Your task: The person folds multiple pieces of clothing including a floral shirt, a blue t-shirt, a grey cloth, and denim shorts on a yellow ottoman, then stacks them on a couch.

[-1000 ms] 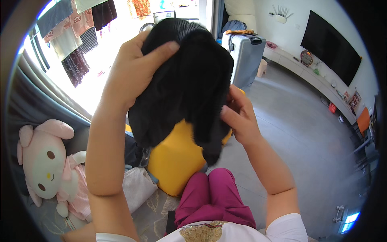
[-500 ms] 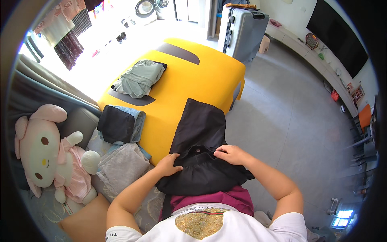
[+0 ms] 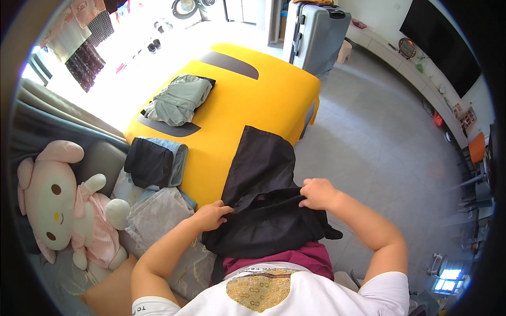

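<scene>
Black trousers (image 3: 263,226) with a gathered waistband lie across my lap. One long dark part of them stretches forward over the edge of the yellow-covered seat (image 3: 211,184). At the left end of the waistband, my left hand (image 3: 212,215) is closed on the cloth. My right hand (image 3: 318,194) pinches the waistband's right end, and the band is spread between both hands. Left of them sit a folded grey garment (image 3: 158,213) and folded black and blue clothes (image 3: 153,162). A grey-green bundle of clothing (image 3: 180,99) rests farther out on the yellow cover.
A large pink and white plush toy (image 3: 63,195) leans at the left beside a grey curtain (image 3: 52,113). Beyond the yellow seat stands a grey suitcase (image 3: 320,39). A long low cabinet (image 3: 390,55) runs along the right wall below a dark television (image 3: 445,42).
My right hand has moved right and slightly up, pulling the waistband wider. My left hand has shifted slightly left. The trousers' right edge now reaches farther right.
</scene>
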A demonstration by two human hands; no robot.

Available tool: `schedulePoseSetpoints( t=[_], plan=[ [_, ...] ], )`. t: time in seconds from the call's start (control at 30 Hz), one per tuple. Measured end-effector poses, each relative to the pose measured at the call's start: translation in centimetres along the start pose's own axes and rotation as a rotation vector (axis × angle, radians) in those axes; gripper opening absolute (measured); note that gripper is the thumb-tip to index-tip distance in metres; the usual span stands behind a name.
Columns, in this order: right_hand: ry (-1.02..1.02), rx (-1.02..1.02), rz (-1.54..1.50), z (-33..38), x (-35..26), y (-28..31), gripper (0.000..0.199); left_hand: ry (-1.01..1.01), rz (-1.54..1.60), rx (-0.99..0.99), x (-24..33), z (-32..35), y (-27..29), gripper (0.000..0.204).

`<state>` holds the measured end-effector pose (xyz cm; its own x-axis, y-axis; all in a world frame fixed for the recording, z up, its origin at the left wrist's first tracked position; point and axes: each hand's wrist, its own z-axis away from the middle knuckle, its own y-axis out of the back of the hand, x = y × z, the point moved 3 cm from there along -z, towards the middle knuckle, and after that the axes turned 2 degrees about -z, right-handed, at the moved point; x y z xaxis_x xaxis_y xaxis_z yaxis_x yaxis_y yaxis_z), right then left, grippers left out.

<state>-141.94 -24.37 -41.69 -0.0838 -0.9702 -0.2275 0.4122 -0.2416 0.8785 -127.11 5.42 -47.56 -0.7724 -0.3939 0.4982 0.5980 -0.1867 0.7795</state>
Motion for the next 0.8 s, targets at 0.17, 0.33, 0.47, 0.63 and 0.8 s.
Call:
schedulePoseSetpoints(
  t=[0.17, 0.33, 0.47, 0.63, 0.8],
  plan=[
    [0.003, 0.427, 0.025, 2.5, 2.4, 11.4, 0.027, -0.108, -0.186, 0.156, 5.6, 0.5, 11.2, 0.066],
    [-0.039, 0.839, 0.357, 7.1, 1.4, 26.4, 0.03, -0.125, -0.455, 0.656, 11.2, 1.6, 28.6, 0.055],
    [-0.143, 1.088, 0.484, 10.6, -0.3, 33.5, 0.026, -0.29, -0.611, 1.042, 13.9, 3.6, 37.3, 0.029],
    [-0.198, 1.3, 0.549, 13.9, -1.4, 37.7, 0.028, -0.301, -0.786, 1.229, 17.3, 4.6, 42.1, 0.022],
    [0.027, 1.404, 0.289, 14.2, -1.4, 38.6, 0.037, -0.342, -0.926, 1.362, 19.1, 4.4, 41.1, 0.043]
  ],
)
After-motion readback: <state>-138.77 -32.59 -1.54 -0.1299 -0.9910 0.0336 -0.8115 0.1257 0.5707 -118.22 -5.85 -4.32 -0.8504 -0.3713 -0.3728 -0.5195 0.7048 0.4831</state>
